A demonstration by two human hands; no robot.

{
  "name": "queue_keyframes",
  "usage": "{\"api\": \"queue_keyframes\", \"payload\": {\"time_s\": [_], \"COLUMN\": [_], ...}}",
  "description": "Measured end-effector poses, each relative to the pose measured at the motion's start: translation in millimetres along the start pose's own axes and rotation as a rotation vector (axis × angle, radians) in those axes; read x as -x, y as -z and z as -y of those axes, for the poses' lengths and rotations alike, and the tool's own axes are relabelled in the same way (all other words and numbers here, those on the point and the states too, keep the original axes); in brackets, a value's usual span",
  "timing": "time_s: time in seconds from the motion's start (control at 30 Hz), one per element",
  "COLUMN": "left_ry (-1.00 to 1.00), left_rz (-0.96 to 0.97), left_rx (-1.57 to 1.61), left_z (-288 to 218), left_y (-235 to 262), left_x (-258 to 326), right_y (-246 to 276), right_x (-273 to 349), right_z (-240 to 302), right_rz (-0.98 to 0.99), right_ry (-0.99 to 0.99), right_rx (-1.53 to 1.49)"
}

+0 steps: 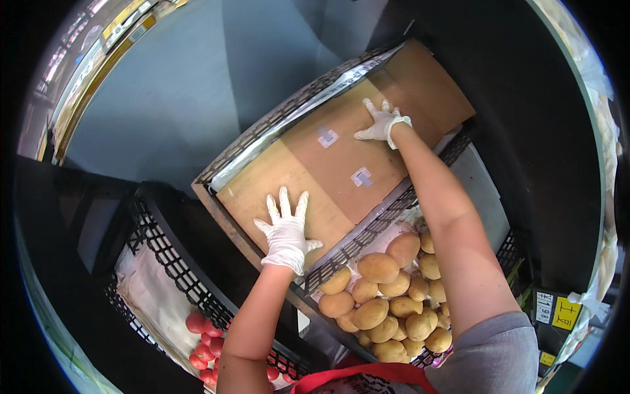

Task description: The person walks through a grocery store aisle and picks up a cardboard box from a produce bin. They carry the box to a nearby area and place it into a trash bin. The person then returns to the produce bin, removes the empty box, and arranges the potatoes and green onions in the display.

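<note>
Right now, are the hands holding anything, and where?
Nothing is gripped. The left hand and right hand both lie flat, fingers spread, on the brown cardboard sheet covering the black crate.

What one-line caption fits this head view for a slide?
Two white-gloved hands, left and right, press flat on cardboard sheets in a black crate, beside potatoes and tomatoes.

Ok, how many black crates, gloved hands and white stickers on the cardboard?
Black crates: 3
Gloved hands: 2
White stickers: 2
Total: 7
</note>
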State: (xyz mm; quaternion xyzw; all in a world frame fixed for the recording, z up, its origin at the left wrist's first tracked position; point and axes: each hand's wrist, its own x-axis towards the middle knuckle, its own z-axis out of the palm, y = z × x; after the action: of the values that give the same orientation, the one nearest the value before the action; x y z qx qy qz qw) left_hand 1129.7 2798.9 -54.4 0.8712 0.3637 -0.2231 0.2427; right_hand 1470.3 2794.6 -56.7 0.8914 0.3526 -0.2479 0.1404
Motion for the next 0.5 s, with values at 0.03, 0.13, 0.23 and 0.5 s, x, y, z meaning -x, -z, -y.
{"api": "queue_keyframes", "payload": {"time_s": [0.03,0.13,0.23,0.5], "left_ry": [-0.019,-0.065,-0.071,-0.079], "left_rz": [0.010,0.054,0.052,0.028], "left_rx": [-0.016,-0.042,-0.107,-0.108], "left_z": [-1.8,-6.0,-0.2,-1.1], "left_y": [-4.8,-14.0,-26.9,-34.6], "left_x": [1.4,7.7,-2.4,-5.5], "right_y": [-0.9,-0.8,12.2,49.3], "right_x": [-1.1,-2.2,0.9,-70.3], "right_z": [0.2,-0.6,4.4,-18.0], "right_rz": [-0.010,-0.010,-0.014,-0.405], "right_ry": [-0.002,0.013,0.031,0.125], "right_rx": [-0.001,-0.016,-0.036,0.185]}}
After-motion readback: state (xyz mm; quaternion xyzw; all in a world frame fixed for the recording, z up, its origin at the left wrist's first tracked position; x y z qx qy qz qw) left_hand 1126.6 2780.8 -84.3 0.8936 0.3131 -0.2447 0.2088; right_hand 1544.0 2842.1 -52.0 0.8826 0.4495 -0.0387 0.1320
